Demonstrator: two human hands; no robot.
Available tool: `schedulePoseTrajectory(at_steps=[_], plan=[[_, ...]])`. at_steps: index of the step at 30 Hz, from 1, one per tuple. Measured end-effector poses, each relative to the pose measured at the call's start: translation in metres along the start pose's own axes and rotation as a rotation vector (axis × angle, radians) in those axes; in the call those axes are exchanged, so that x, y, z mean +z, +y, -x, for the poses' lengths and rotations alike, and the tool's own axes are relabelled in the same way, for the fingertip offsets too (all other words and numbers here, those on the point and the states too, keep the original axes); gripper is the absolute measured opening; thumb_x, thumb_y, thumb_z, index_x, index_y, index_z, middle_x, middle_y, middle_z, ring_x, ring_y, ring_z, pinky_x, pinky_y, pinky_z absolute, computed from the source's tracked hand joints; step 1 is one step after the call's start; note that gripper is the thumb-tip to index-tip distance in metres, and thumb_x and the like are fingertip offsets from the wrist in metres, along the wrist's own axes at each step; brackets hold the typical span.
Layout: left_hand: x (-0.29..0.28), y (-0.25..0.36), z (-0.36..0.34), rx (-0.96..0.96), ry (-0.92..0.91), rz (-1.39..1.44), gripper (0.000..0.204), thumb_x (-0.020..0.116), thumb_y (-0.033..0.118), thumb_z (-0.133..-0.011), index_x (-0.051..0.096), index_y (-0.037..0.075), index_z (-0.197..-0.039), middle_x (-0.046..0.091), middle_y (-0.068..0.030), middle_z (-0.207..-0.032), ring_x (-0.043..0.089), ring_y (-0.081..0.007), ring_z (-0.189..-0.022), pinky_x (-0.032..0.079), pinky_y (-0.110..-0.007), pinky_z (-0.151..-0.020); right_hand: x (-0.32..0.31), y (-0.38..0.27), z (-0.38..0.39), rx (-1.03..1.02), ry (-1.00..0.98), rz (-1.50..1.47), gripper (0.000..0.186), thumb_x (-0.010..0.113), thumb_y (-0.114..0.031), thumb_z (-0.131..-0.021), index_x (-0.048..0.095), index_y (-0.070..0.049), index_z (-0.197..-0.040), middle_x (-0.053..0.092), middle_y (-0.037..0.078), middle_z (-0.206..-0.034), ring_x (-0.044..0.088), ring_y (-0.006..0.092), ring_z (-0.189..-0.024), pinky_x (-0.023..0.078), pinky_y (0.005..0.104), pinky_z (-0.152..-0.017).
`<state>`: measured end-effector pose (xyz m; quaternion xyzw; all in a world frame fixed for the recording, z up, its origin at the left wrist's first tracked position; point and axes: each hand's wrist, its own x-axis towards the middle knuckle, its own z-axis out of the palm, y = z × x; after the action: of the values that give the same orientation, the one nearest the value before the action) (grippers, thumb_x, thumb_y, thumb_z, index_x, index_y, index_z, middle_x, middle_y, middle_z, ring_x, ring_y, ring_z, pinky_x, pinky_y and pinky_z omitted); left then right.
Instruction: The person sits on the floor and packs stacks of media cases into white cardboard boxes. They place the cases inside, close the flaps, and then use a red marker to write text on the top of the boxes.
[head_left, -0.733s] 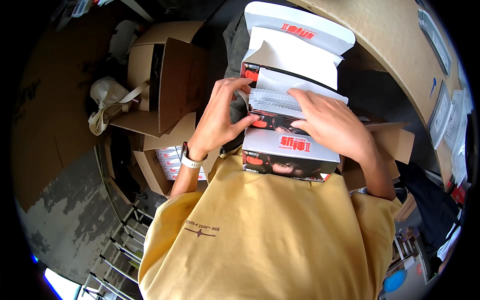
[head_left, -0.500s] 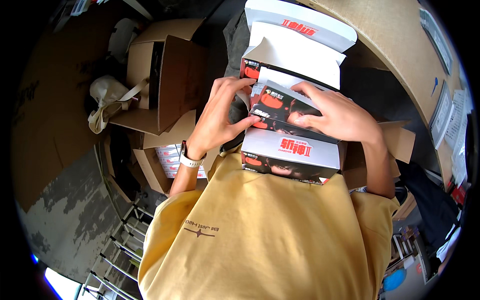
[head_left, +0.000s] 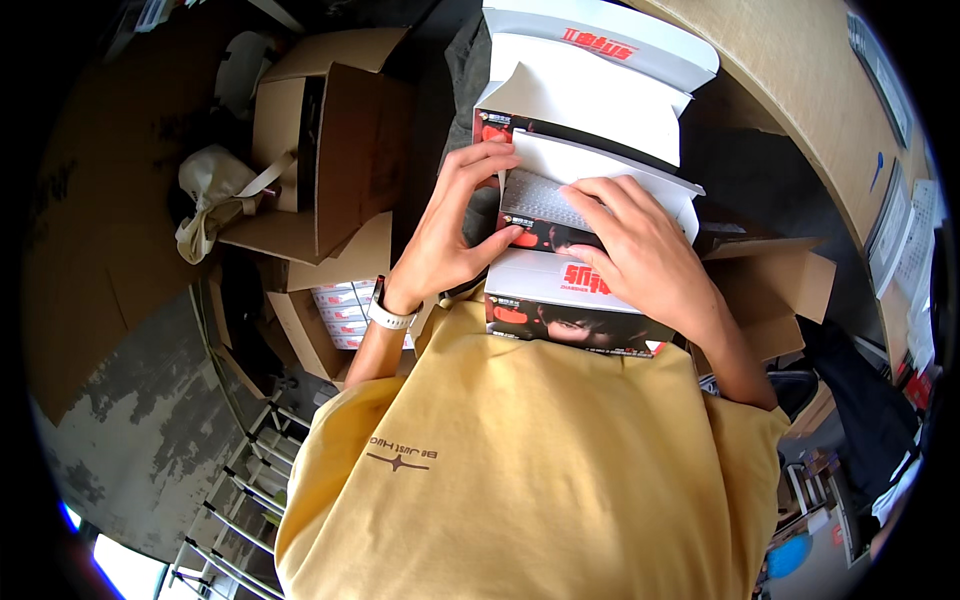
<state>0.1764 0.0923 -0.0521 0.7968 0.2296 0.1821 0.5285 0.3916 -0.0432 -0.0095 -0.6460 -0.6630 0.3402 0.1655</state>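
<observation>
Three printed cartons, black and red with white lids, lie stacked front to back before my yellow top. My left hand (head_left: pixel 450 228) grips the left end of the middle carton (head_left: pixel 542 229), fingertips at its back corner, thumb on its front panel. My right hand (head_left: pixel 644 255) lies over that carton with bent fingers on the clear bubbly packing (head_left: pixel 535 195) inside and thumb near its front edge. The rear carton (head_left: pixel 578 100) has its white lid raised; the front carton (head_left: pixel 575 322) has its lid down and is partly under my right hand.
Open brown cartons (head_left: pixel 350 160) stand at left, one lower carton (head_left: pixel 305 332) holding white boxes, beside a pale cloth bag (head_left: pixel 215 175). More brown cardboard (head_left: pixel 770 275) sits at right below a curved wooden tabletop (head_left: pixel 785 90). A metal rack (head_left: pixel 225 510) is at lower left.
The printed panel that was over the middle carton's opening no longer covers it, and the packing shows again. My left fingertips have moved upward; my right hand has moved a little down.
</observation>
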Motion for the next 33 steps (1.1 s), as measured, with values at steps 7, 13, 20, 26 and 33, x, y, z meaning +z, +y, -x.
schedulePoseTrajectory(at_steps=[7,13,20,26,33], plan=[[-0.004,-0.001,-0.001,0.055,-0.041,0.007,0.065,0.076,-0.008,-0.075,0.057,0.004,-0.136,0.055,-0.0164,-0.145,0.049,-0.0352,-0.14,0.043,-0.045,-0.114,0.016,-0.001,0.004,-0.053,0.128,0.081,0.057,0.074,-0.02,-0.091,0.053,0.006,-0.138,0.051,0.02,-0.143,0.049,0.033,-0.132,0.04,0.0453,-0.11],[0.002,-0.001,-0.006,0.047,-0.127,0.079,0.061,0.07,-0.008,-0.081,0.057,0.003,-0.139,0.058,-0.0155,-0.146,0.053,-0.0335,-0.137,0.043,-0.043,-0.114,0.011,0.006,0.011,-0.09,-0.02,0.093,0.065,0.072,-0.013,-0.091,0.048,0.0,-0.15,0.045,0.013,-0.159,0.041,0.032,-0.145,0.032,0.0464,-0.118],[0.005,0.0,0.002,-0.136,-0.176,0.205,0.046,0.059,-0.001,-0.091,0.061,0.003,-0.138,0.06,-0.0144,-0.143,0.06,-0.0324,-0.123,0.046,-0.041,-0.108,0.013,0.001,0.002,-0.082,0.188,-0.102,0.04,0.071,-0.005,-0.089,0.063,-0.001,-0.128,0.066,0.016,-0.121,0.056,0.0347,-0.122,0.047,0.0413,-0.102],[-0.004,-0.009,0.003,0.038,-0.224,-0.174,0.036,0.063,0.005,-0.091,0.072,0.003,-0.126,0.068,-0.0136,-0.122,0.063,-0.0333,-0.115,0.042,-0.043,-0.106,-0.014,0.003,0.037,0.296,0.687,0.01,0.013,0.071,0.004,-0.089,0.068,0.001,-0.101,0.07,0.014,-0.099,0.068,0.0303,-0.089,0.053,0.0378,-0.077],[-0.008,0.006,-0.004,0.023,-0.28,-0.213,0.035,0.062,0.004,-0.091,0.072,0.003,-0.125,0.069,-0.0135,-0.125,0.062,-0.032,-0.119,0.043,-0.043,-0.104,0.008,0.028,0.059,0.165,0.374,-0.177,0.015,0.075,0.002,-0.084,0.071,0.001,-0.099,0.069,0.011,-0.101,0.066,0.0304,-0.095,0.054,0.0383,-0.082]])
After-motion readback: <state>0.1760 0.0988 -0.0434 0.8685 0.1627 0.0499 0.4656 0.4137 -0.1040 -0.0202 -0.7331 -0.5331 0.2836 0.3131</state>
